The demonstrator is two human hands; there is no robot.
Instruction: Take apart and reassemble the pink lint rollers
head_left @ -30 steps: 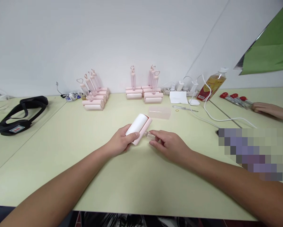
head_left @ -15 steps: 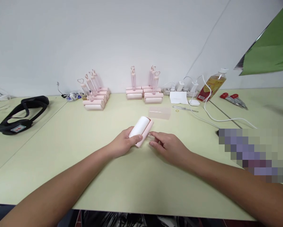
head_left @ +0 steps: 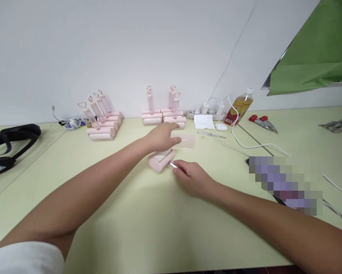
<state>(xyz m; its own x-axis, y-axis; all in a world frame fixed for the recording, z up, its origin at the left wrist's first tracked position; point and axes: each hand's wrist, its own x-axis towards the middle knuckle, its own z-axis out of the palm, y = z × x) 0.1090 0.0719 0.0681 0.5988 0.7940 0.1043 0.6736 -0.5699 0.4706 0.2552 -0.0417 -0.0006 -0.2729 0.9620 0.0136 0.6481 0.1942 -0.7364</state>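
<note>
- Far left: a row of pink rollers (head_left: 101, 131) stands on the surface (head_left: 131, 217), handles up, well apart from both hands.
- Centre: the left hand (head_left: 160, 137) has its thumb and fingers apart, above and just beyond the pink-and-white roller (head_left: 160, 161). I cannot tell whether it touches anything. For what looks like a pick-up, bring thumb and fingers onto opposite sides of the cover and grip lightly; thin plastic would probably flex.
- Nearer, the roller lies between the two hands, tilted; whether it rests on the surface is unclear. Keeping it steady and low should leave the reaching hand free.
- The translucent pink cover (head_left: 188, 141) lies on the surface just right of the left hand, beyond the right hand.
- Right: the right hand (head_left: 194, 178) is clamped on the clear handle (head_left: 173, 164), which points left toward the roller. A firm hold there should stop the roller twisting.
</note>
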